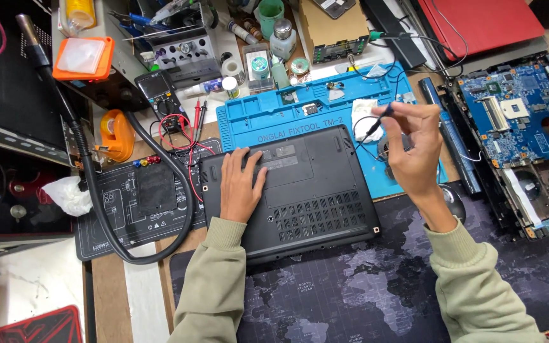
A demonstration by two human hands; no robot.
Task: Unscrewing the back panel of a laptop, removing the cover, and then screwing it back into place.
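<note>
A black laptop (316, 190) lies upside down in front of me, its vented underside facing up. My left hand (239, 184) rests flat on its left part, fingers spread. My right hand (414, 149) hovers above the laptop's far right corner and pinches a thin black screwdriver (376, 124), tip pointing down and left over the blue repair mat (274, 117). A crumpled white tissue (363, 111) lies on the mat just beyond the tool's tip.
A stripped laptop with an exposed blue circuit board (516, 111) sits at the right. A black hose (90, 171) curves along the left. A multimeter (157, 89), orange tape dispenser (115, 133), bottles and tools crowd the back. A dark map-printed desk pad (363, 292) covers the front.
</note>
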